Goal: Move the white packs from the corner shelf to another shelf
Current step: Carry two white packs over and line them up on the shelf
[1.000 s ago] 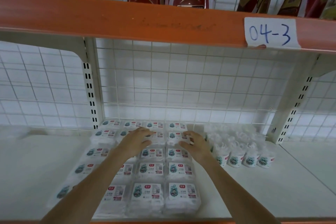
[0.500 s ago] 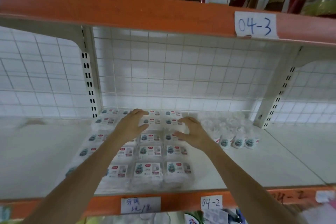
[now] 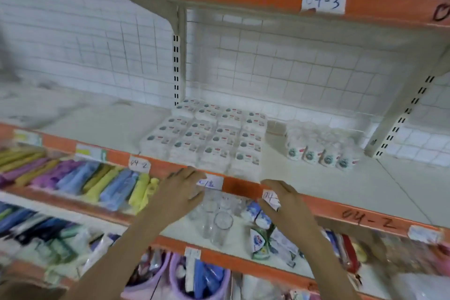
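Head view: white packs (image 3: 207,140) laid flat in tidy rows at the back of the shelf (image 3: 341,185), against the upright. Judged placed, or nearly; any packs left elsewhere not visible. Left hand (image 3: 179,193) and right hand (image 3: 283,198) empty, fingers loose, apart, at the shelf's orange front edge, just below the packs.

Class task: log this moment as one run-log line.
white packs: on shelf | left hand: open, empty | right hand: open, empty | both hands: at shelf front edge

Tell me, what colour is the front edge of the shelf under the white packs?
Orange front edge, clearest in the head view.
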`<state>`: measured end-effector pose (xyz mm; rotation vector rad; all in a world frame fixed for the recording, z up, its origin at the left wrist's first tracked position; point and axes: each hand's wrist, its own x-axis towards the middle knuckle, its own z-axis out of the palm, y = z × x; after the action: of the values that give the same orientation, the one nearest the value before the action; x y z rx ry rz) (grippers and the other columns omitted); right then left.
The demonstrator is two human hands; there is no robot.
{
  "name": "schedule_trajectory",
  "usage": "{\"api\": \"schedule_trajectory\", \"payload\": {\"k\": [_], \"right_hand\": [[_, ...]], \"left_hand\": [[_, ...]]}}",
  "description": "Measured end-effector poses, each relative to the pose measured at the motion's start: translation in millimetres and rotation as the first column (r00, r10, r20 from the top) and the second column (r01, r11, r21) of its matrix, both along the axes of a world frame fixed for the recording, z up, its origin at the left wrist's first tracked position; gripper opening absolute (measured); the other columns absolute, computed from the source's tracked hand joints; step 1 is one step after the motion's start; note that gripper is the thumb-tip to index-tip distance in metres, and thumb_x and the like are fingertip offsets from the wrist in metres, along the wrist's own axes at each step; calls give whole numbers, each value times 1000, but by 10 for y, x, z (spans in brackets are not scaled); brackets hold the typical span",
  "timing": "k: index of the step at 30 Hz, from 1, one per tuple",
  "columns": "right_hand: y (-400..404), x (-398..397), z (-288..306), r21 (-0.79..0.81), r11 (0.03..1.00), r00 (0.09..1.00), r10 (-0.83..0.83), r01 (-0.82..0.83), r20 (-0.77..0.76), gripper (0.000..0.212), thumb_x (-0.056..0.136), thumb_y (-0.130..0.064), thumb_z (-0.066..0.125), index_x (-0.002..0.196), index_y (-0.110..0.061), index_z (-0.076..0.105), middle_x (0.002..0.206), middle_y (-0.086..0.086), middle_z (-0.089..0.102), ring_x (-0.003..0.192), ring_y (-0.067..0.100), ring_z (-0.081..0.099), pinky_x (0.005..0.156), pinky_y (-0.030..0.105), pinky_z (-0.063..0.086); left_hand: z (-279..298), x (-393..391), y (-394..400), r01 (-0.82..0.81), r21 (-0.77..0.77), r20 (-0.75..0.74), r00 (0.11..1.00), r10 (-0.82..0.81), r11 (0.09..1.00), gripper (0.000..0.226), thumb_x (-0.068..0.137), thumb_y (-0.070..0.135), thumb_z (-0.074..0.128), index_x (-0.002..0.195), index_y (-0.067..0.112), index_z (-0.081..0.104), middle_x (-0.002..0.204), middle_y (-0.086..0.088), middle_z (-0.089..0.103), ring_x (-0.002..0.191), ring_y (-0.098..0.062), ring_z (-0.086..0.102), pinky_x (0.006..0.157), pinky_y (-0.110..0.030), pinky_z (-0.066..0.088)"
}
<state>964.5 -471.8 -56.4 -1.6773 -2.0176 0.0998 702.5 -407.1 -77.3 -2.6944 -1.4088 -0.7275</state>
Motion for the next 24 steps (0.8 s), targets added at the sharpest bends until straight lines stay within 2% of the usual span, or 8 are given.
{"api": "schedule_trajectory", "payload": {"k": [3,6,9,13,17,20,22,24], "right_hand": [[-285,-142,-231,-62,995,997,77,-76,13,41,91,-31,56,130,-23,47,126,1,53,107,20,54,75,24,39],[-452,-374,-472,-163,970,984,176,-180,-37,43,91,-36,53,132,-28,43,136,-6,46,120,15,48,84,24,41],[-518,-735,-595,-211,930,953,291,-301,-81,44,92,-35,53,134,-27,42,138,-7,43,124,13,43,96,27,40],[-514,-1376,-610,-207,861,885,442,-464,-144,40,91,-34,54,130,-28,45,132,-12,46,121,9,45,95,25,40],[-436,-2133,-541,-217,786,816,552,-578,-172,42,90,-37,53,130,-32,43,131,-15,44,118,6,44,91,24,41],[-364,-2695,-526,-212,725,756,626,-655,-194,41,90,-39,54,129,-35,43,134,-17,42,121,6,43,94,27,43],[-311,-3067,-513,-218,702,735,647,-678,-204,40,89,-40,54,128,-37,43,131,-17,44,119,5,42,94,26,43],[-220,-3439,-489,-213,695,727,658,-687,-196,40,90,-39,53,129,-36,44,127,-17,46,115,4,45,92,24,43]], "left_hand": [[-255,-148,-531,-62,-74,-25,998,60,995,35,74,40,44,95,20,63,91,3,63,75,-16,65,61,-22,53],[-416,-481,-988,-170,-146,-63,985,162,975,35,75,41,44,98,21,62,89,4,63,74,-14,65,59,-22,54],[-450,-955,-1345,-328,-189,-65,945,322,925,44,77,44,42,103,17,65,102,-1,64,88,-20,65,68,-29,56],[-369,-1547,-1807,-549,-230,-50,831,553,804,43,82,41,51,118,18,58,123,-1,53,106,-21,56,83,-30,48],[-323,-2097,-2159,-661,-250,-12,732,681,707,34,85,28,60,118,21,59,125,2,52,96,-16,60,78,-27,49],[-318,-2525,-2306,-717,-279,-10,667,745,638,40,84,43,52,118,24,58,125,4,49,93,-14,61,78,-27,49],[-332,-2839,-2329,-722,-286,6,656,754,630,50,78,53,42,116,25,59,122,4,49,94,-13,59,77,-25,49],[-323,-3186,-2289,-728,-289,8,648,761,622,38,83,46,50,113,26,60,122,6,50,89,-7,57,74,-17,46]]}}
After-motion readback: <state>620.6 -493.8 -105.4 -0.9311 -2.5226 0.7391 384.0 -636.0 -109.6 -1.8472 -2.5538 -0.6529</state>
